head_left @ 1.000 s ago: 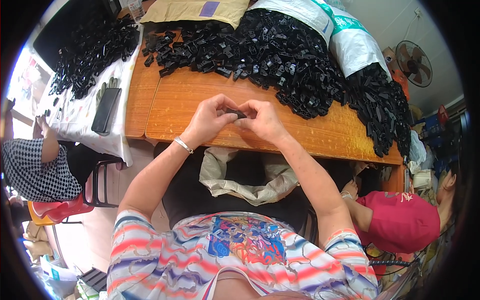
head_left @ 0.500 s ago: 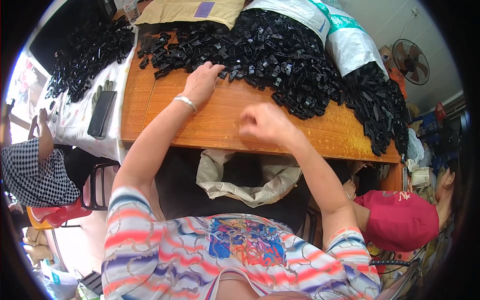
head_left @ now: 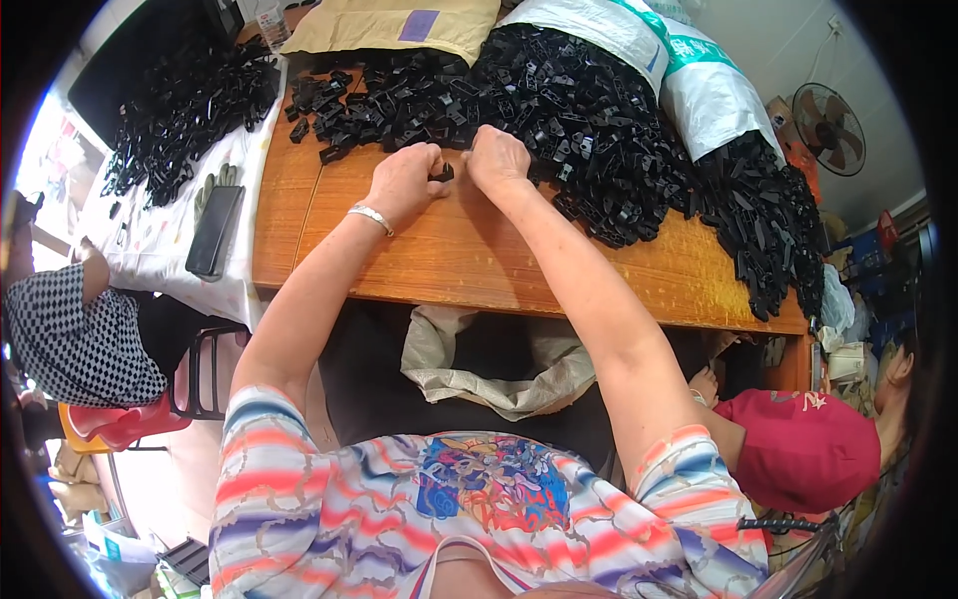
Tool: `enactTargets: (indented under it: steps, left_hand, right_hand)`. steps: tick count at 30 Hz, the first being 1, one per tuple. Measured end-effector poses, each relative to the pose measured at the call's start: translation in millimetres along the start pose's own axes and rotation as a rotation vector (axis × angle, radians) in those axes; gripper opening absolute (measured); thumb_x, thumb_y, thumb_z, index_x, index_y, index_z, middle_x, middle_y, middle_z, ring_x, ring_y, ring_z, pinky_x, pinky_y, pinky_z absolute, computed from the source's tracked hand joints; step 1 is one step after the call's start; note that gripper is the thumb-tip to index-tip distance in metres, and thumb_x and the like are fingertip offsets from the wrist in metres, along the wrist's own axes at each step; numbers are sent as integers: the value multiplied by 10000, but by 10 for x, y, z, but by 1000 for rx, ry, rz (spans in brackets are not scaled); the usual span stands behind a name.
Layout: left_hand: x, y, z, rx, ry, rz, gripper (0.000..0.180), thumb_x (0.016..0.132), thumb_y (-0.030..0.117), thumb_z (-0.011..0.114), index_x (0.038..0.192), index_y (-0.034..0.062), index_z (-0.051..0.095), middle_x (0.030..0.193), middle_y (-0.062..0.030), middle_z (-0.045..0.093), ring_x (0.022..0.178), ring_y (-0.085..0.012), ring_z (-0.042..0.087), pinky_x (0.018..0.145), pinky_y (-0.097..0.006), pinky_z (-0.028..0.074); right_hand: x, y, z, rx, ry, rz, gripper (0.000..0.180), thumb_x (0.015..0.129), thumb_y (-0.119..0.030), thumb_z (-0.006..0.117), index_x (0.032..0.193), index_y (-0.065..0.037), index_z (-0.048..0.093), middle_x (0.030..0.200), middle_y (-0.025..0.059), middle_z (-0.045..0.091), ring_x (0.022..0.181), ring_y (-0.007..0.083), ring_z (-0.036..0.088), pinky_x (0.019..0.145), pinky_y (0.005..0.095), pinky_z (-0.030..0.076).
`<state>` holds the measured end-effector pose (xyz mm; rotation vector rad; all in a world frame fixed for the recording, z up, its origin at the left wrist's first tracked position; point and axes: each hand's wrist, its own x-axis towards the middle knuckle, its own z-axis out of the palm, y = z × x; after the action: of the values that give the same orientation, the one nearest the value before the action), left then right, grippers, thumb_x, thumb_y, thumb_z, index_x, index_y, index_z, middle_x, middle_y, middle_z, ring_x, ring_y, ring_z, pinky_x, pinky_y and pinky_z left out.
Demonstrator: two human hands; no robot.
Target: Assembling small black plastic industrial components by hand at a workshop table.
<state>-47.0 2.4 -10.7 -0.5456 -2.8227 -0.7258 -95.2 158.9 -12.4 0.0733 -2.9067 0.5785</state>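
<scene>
My left hand (head_left: 407, 184) is closed on a small black plastic part (head_left: 442, 174), which pokes out between thumb and fingers just above the wooden table (head_left: 399, 265). Close to its right, my right hand (head_left: 498, 160) reaches to the near edge of the heap of black plastic parts (head_left: 589, 140). Its fingers are curled together, and whatever they pinch is hidden behind the hand. The heap spreads over the far side of the table, spilling from under a brown paper bag (head_left: 349, 30) and a white sack (head_left: 569, 22).
An open woven sack (head_left: 479, 391) sits at the table's front edge by my lap. A second white sack (head_left: 714, 95) spills longer black parts at right. A phone (head_left: 215, 232) lies on a cloth-covered table at left. People sit on both sides; a fan (head_left: 828, 130) stands back right.
My right hand has moved up and away from over the table's front to the heap's edge. My left hand has drawn back slightly from the heap, a black part now showing in it.
</scene>
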Motion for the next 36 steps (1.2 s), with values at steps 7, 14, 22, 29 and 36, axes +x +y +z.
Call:
enactTargets:
  steps: [7, 14, 22, 29, 36]
  left_hand:
    - [-164, -77, 90, -289, 29, -115, 259, 790, 156, 786, 900, 0, 610, 788, -94, 614, 685, -170, 573, 644, -307, 483]
    - [-340, -186, 268, -900, 119, -377, 122, 868, 54, 707, 915, -11, 614, 835, -35, 641, 741, -91, 605, 669, -219, 515]
    - [-472, 54, 196, -1210, 83, -502, 129, 878, 48, 693, 936, 5, 586, 826, -26, 629, 734, -89, 608, 701, -209, 532]
    - [-554, 161, 152, -1212, 92, -507, 168, 874, 47, 696, 973, 1, 568, 847, -39, 638, 754, -101, 625, 731, -221, 543]
    - [-657, 114, 108, -1390, 18, -465, 375, 893, 40, 670, 1225, -30, 512, 1056, -99, 665, 885, -143, 667, 794, -238, 556]
  right_hand:
    - [-150, 81, 61, 87, 52, -155, 113, 837, -113, 601, 911, -50, 659, 917, 167, 702, 891, 361, 681, 792, 438, 543]
    - [-737, 242, -67, -36, 126, -589, 74, 839, -57, 555, 909, -53, 579, 972, 144, 594, 887, 320, 644, 734, 404, 547]
    - [-895, 230, -210, -261, 44, -509, 166, 815, -48, 596, 976, -20, 568, 1005, 145, 568, 921, 297, 634, 754, 363, 562]
    - [-785, 214, -280, -158, -153, -407, 143, 786, -48, 652, 905, -4, 587, 942, 187, 653, 877, 349, 663, 756, 408, 545]
    - [-922, 327, -374, 498, -197, -287, 210, 744, -73, 770, 854, 5, 609, 833, 156, 682, 756, 275, 664, 690, 373, 521]
